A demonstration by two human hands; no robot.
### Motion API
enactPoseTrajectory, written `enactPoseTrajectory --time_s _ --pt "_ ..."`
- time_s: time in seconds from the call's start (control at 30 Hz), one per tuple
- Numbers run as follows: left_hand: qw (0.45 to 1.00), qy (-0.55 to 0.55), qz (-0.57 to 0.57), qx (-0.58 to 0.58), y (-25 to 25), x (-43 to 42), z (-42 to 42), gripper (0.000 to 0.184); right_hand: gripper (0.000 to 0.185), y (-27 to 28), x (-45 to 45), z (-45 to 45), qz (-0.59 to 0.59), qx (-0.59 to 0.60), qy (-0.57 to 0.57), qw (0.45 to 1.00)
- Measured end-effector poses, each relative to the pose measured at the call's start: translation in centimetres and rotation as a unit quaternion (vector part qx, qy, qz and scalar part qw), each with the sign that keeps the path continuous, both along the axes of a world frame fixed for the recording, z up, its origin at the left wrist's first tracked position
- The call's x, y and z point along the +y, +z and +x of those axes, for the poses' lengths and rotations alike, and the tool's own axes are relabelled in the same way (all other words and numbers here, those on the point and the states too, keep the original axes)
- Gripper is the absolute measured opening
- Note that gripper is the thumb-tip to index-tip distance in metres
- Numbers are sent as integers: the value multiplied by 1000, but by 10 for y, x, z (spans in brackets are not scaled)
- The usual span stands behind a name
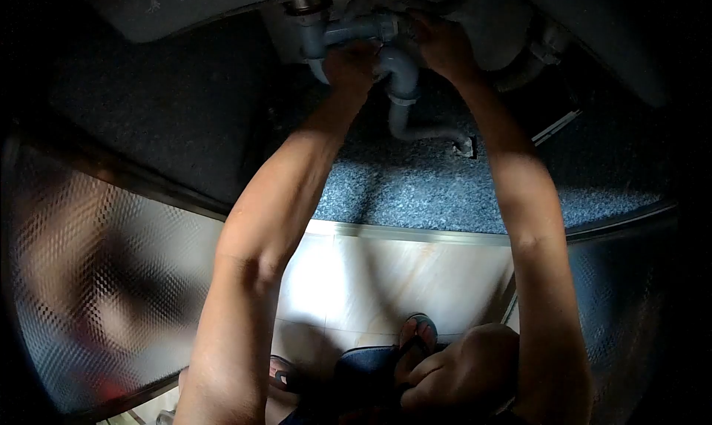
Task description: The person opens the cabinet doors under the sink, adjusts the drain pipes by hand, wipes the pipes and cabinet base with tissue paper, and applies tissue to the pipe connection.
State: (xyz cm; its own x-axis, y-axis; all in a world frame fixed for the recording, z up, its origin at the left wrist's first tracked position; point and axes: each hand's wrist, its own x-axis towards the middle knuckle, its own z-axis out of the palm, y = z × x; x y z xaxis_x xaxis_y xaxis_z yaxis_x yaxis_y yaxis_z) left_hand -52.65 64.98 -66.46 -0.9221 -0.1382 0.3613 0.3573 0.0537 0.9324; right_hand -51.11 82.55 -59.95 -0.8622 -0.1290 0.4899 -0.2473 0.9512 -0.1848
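Observation:
Under the basin, a grey plastic drain trap (403, 73) bends down in a U beneath a horizontal pipe (352, 30). My left hand (352, 63) is closed around the trap, its fingertips partly hidden in shadow. To its right, my right hand (441, 45) has its fingers curled at the ribbed end piece (406, 26) of the horizontal pipe, beside a coupling nut (386, 26). From the trap, a lower outlet pipe (423, 133) runs down to a hole with a torn edge in the speckled cabinet floor (415, 180).
A metal drain fitting (306, 7) sits at the top. Another pipe with a nut (545, 52) is at the right. Textured glass cabinet doors (141, 269) stand open on both sides. A pale tiled floor (319, 277) and sandalled feet (419, 332) lie below.

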Motion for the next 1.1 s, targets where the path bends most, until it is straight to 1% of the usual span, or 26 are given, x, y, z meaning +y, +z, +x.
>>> enactPoseTrajectory --time_s 0.07,0.1,0.13,0.17,0.2,0.27,0.3,0.37,0.4,0.47,0.5,0.53,0.57,0.6,0.63,0.7,0.73,0.8,0.83,0.87,0.9,0.93,0.97,1.0,1.03,1.1 --pt "998 36 -52 21 3 1 1 20 34 3 -2 3 -28 29 19 999" --pt "998 36 -52 21 16 3 12 20 34 1 0 1 -28 30 19 999" --pt "998 -6 42 -46 28 6 24 21 34 -2 2 -2 -27 46 22 998" --pt "983 -48 134 -113 37 8 31 22 34 -2 2 -2 -26 63 26 997" --pt "984 -48 132 -112 36 7 30 22 34 -1 3 -2 -28 64 26 997" --pt "980 -96 140 -103 34 5 27 21 34 -2 5 -1 -41 85 50 994" --pt "980 -97 139 -102 32 4 27 21 34 -5 5 -4 -41 86 49 994" --pt "991 -89 60 -83 27 4 23 20 34 -9 6 -8 -38 105 39 993" --pt "991 -89 60 -83 25 4 20 20 34 -8 7 -9 -38 105 38 993" --pt "987 -104 66 -100 19 4 11 19 34 -7 6 -9 -49 30 34 998" --pt "988 -103 66 -99 8 5 -1 19 34 -7 5 -9 -49 31 36 998" --pt "991 -38 -127 10 -3 6 -12 25 33 -6 4 -7 -55 51 40 996" --pt "972 -10 -224 64 -10 6 -24 27 32 -6 3 -6 -61 69 44 995" --pt "941 30 -314 118 -15 5 -35 30 32 -5 2 -2 -62 70 44 995" --pt "899 -21 -408 159 -18 2 -46 39 32 -2 0 1 -59 81 54 994" --pt "843 -68 -495 198 -26 1 -69 47 32 -2 0 1 -55 94 66 992" --pt "892 -118 -431 57 -30 2 -80 51 32 -4 1 -1 -44 104 52 992" --pt "917 -165 -354 -80 -30 7 -82 56 32 -8 3 -5 -30 118 38 992" --pt "954 -105 -279 -32 -35 11 -79 54 32 -11 5 -7 -23 141 52 988" --pt "968 -76 -239 -8 -32 13 -69 52 32 -12 8 -7 -16 166 63 984" --pt "979 -48 -200 19 -28 15 -59 51 32 -10 9 -6 -15 166 60 984" --pt "900 -5 -428 81 -7 10 -35 47 32 -8 7 -4 -5 142 53 988" --pt "764 38 -629 137 10 7 -16 44 31 -7 6 -2 5 117 47 992" --pt "765 36 -629 135 20 6 -6 44 31 -7 6 -1 5 114 46 992" --pt "844 4 -534 54 29 5 2 37 31 -8 6 -1 13 92 39 995" --pt "904 -27 -426 -27 27 6 3 31 31 -11 7 -5 21 73 32 997"
